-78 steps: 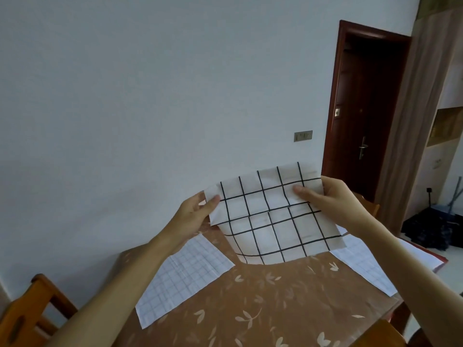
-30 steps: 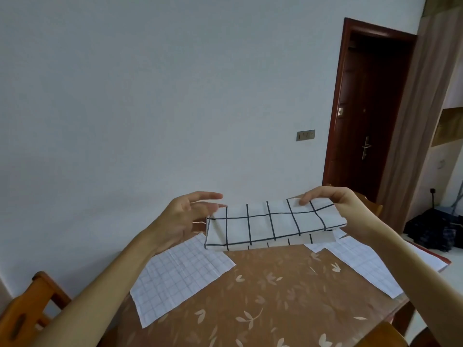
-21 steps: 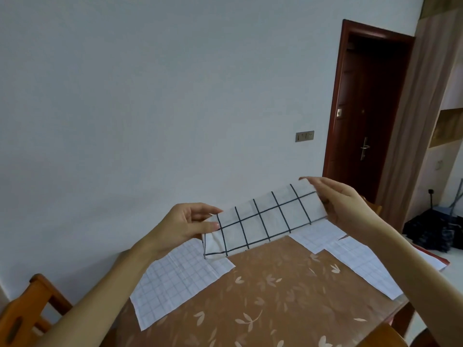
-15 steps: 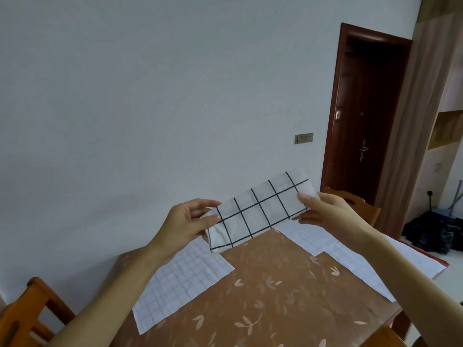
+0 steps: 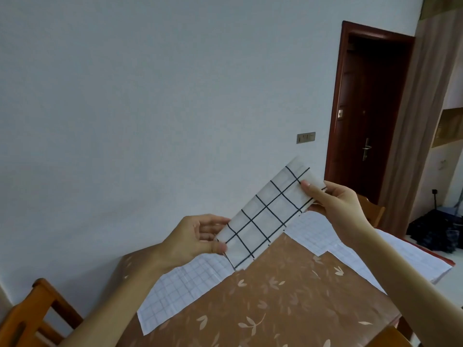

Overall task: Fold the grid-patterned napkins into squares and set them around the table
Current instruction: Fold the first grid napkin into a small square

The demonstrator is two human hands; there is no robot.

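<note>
A white napkin with a bold black grid [image 5: 268, 214] is folded into a long strip and held in the air above the far side of the brown leaf-patterned table [image 5: 280, 304]. It slants up to the right. My left hand [image 5: 198, 236] pinches its lower left end between thumb and fingers. My right hand [image 5: 333, 204] pinches its upper right end, thumb on top.
A fine-grid white napkin [image 5: 180, 289] lies flat on the table's left side, and more fine-grid napkins [image 5: 323, 236] lie along its right side. A wooden chair [image 5: 30, 319] stands at the lower left, another chair [image 5: 370, 211] behind the table. A wall lies close behind, a dark door [image 5: 368, 116] right.
The napkin went from a wide sheet to a narrow folded strip. Since then both hands have tilted it, the right end rising and the left end dropping.
</note>
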